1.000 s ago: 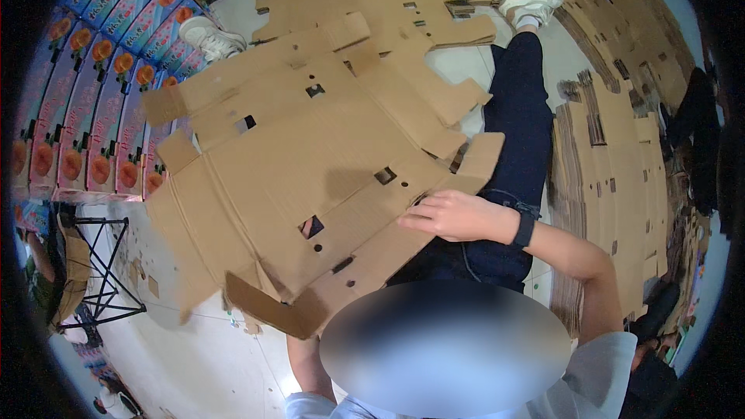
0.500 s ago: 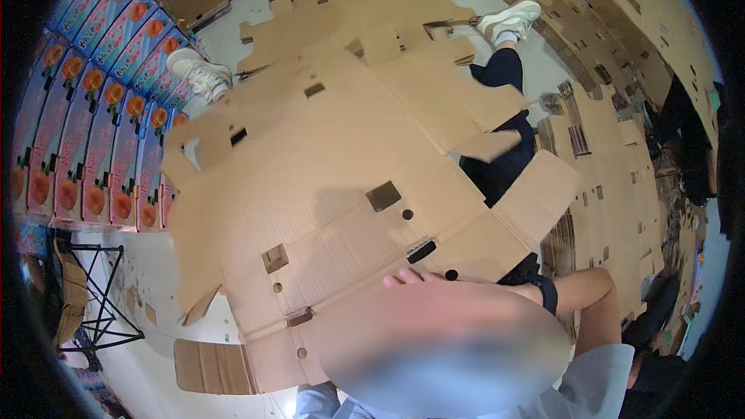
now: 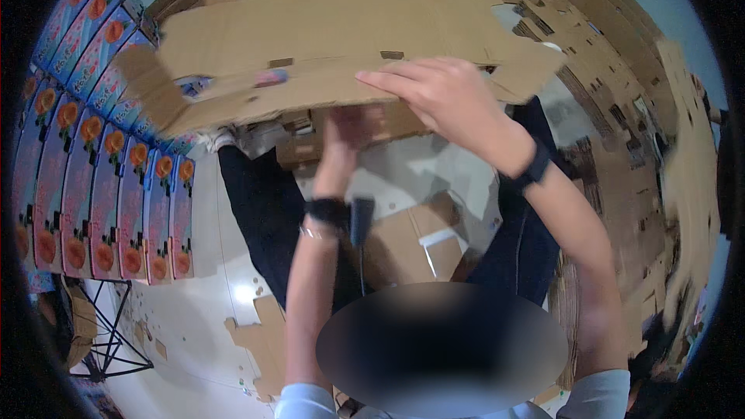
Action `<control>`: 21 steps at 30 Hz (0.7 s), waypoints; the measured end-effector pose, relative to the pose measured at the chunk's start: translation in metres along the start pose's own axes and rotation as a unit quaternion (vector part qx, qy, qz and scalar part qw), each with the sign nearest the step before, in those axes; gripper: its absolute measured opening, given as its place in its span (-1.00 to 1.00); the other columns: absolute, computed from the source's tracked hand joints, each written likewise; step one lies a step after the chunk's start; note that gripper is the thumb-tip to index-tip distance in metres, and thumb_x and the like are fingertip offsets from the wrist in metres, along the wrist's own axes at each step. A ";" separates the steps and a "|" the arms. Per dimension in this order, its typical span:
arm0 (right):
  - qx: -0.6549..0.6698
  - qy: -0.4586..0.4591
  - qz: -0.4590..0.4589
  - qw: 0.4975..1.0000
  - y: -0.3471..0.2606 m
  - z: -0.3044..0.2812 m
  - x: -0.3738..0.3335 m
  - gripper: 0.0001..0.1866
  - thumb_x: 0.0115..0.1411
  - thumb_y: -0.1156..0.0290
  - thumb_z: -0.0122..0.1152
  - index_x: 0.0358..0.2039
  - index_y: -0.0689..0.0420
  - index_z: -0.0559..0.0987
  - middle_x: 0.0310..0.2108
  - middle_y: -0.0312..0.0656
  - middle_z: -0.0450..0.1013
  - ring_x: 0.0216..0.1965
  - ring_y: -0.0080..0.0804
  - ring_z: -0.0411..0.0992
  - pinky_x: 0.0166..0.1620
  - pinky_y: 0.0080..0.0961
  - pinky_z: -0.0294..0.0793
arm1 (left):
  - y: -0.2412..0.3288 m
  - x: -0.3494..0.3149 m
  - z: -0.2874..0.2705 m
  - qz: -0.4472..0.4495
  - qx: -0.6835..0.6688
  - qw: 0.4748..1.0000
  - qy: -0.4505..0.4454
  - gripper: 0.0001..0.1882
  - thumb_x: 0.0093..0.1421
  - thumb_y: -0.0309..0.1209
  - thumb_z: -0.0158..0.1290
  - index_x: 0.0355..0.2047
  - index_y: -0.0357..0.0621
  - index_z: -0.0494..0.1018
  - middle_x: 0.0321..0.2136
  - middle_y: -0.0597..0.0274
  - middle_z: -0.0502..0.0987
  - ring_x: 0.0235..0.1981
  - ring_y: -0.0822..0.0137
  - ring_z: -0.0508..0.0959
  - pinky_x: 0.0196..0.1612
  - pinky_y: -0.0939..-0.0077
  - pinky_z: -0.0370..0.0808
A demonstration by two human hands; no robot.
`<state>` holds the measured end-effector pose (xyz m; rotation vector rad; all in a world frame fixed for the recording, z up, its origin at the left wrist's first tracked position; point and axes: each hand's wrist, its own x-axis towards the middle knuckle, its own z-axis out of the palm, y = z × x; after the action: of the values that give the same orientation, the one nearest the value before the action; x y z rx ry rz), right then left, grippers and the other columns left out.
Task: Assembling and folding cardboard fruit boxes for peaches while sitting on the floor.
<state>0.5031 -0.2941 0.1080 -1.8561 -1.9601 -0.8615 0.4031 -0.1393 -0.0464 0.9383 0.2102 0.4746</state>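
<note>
A large brown cardboard sheet (image 3: pixel 326 31) with folded flaps and cut slots stretches across the far part of the view, its near edge raised off the floor. My right hand (image 3: pixel 450 97) is at that near edge, closed on it, with the fingers lying over the top of the board. Below the same edge is my left hand (image 3: pixel 353 128), smeared by motion; its fingers cannot be made out. A dark band circles each wrist.
Blue and pink printed boxes (image 3: pixel 101 178) are stacked at the left, near a black folding frame (image 3: pixel 116 334). Flattened cardboard (image 3: pixel 613 124) lies in piles along the right. Between my legs a smaller cardboard piece (image 3: pixel 411 233) lies on the white floor (image 3: pixel 209 287).
The cardboard that lay flat over my legs is now farther off with its near edge lifted, uncovering my legs and the floor. My left hand has come into view; my right has moved forward.
</note>
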 end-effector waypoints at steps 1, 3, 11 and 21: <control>0.016 -0.045 0.022 0.999 0.022 0.036 0.000 -0.55 0.08 0.42 0.09 0.04 -0.09 0.50 -0.28 -0.24 0.52 -0.29 -0.26 0.52 -0.27 -0.37 0.53 | -0.012 0.008 -0.012 -0.100 0.045 0.994 -0.022 -0.32 0.38 0.14 -0.41 0.20 -0.16 0.24 0.07 0.11 0.44 0.04 0.25 0.47 0.13 0.25 0.36; 0.024 -0.139 0.076 0.987 0.056 0.108 -0.017 -0.53 0.08 0.46 0.07 0.05 -0.11 0.51 -0.26 -0.19 0.54 -0.31 -0.20 0.51 -0.25 -0.33 0.52 | -0.060 -0.015 -0.033 -0.152 0.105 0.981 0.053 -0.27 0.31 0.24 -0.35 0.10 -0.15 0.34 -0.14 0.18 0.58 -0.17 0.29 0.57 -0.06 0.42 0.39; 0.070 -0.168 0.259 0.949 0.069 0.265 -0.165 -0.33 0.08 0.58 0.09 0.22 -0.24 0.35 0.21 -0.25 0.31 0.23 -0.25 0.24 0.20 -0.23 0.19 | -0.102 -0.005 -0.137 -0.122 0.167 0.942 0.265 -0.51 0.31 0.04 -0.11 -0.03 -0.12 0.39 -0.20 0.21 0.58 -0.29 0.37 0.59 -0.24 0.49 0.40; 0.062 -0.155 0.274 0.947 0.074 0.252 -0.152 -0.36 0.04 0.48 0.22 0.18 -0.23 0.41 0.18 -0.32 0.34 0.21 -0.28 0.26 0.20 -0.26 0.19 | -0.054 0.073 -0.151 -0.048 0.107 0.932 0.342 -0.59 0.30 -0.08 0.01 -0.21 -0.25 0.40 -0.48 0.12 0.58 -0.67 0.38 0.53 -0.67 0.62 0.30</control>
<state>0.6386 -0.2621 -0.1620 -2.3906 -1.4614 -0.2858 0.4271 -0.0218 -0.1757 0.9385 0.9540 0.6859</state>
